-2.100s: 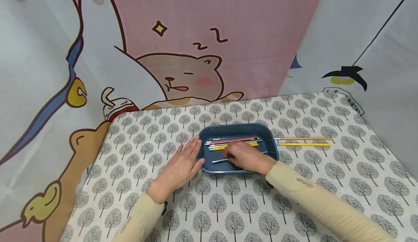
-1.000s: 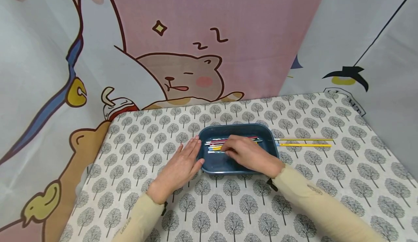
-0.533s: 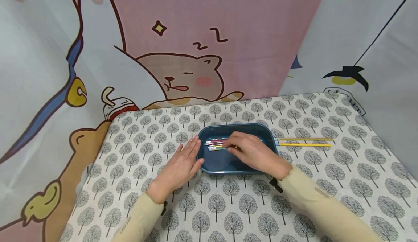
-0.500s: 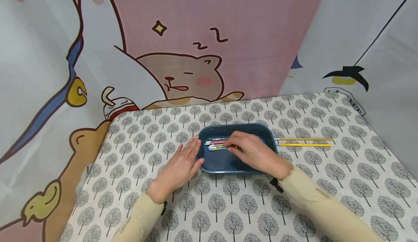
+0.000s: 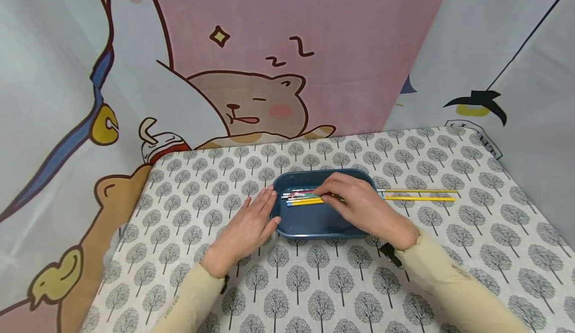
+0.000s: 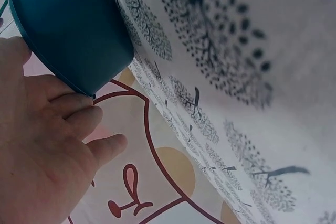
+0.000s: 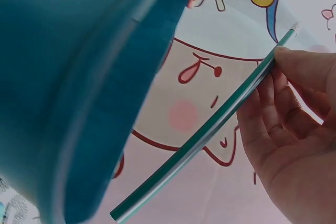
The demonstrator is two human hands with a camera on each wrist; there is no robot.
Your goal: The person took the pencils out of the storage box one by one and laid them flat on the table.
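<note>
A dark blue tray (image 5: pixel 310 224) rests on the cloth with several pencils (image 5: pixel 305 201) in it, some yellow, some red or pale. My left hand (image 5: pixel 240 235) lies against its left end, fingers extended and touching the rim, as the left wrist view (image 6: pixel 47 145) also shows. Above the tray my right hand (image 5: pixel 361 203) pinches a green pencil (image 7: pixel 197 137) between thumb and fingertips, close to its white-tipped end. In the right wrist view that pencil slants beside the tray wall (image 7: pixel 100 108), raised above the rim. The right hand hides part of the pencils underneath.
Two yellow pencils (image 5: pixel 422 198) lie side by side on the tree-print cloth (image 5: pixel 296 293), just right of the tray. Behind the table hangs a pink and white cartoon backdrop (image 5: pixel 350 48), which continues along both sides.
The right hand has taken the green pencil from the front of the tray and moved it up, back and rightwards over the other pencils. The left hand keeps its place.
</note>
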